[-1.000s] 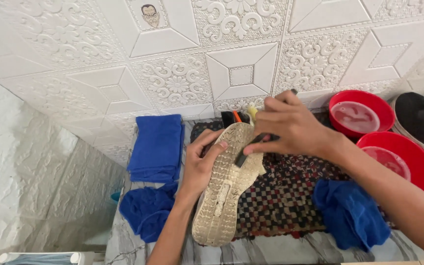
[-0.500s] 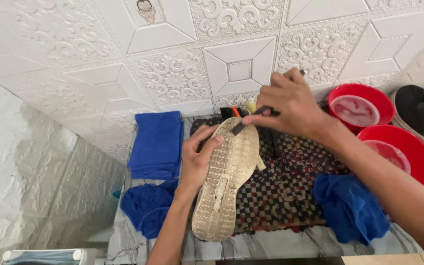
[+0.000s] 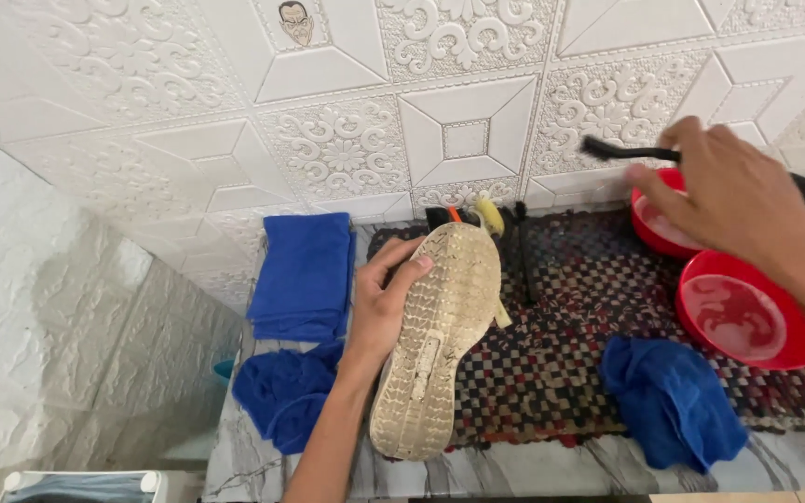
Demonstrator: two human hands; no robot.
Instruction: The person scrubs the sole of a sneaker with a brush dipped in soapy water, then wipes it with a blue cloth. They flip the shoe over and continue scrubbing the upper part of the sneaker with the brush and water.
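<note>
- Near zone: my left hand [image 3: 379, 312] grips the shoe [image 3: 440, 340], sole up, heel toward me and toe toward the wall. The fingers [image 3: 401, 270] curl over the sole's left edge, closed firmly on it.
- Handling advice: I judge the grip best kept mid-sole, with the sole tilted toward the brush side so the tread grooves stay exposed.
- Beside that wrist lie a crumpled blue cloth [image 3: 281, 396] and folded blue towels [image 3: 302, 275].
- Right of the shoe sit another blue cloth [image 3: 673, 401] and a woven mat [image 3: 589, 307].
- Far zone: my right hand [image 3: 733, 200] holds a dark brush [image 3: 621, 149], fingers pinched narrowly on its handle, raised over two red bowls [image 3: 747, 317].
- Advice: dip only the bristles, then scrub along the grooves.
</note>
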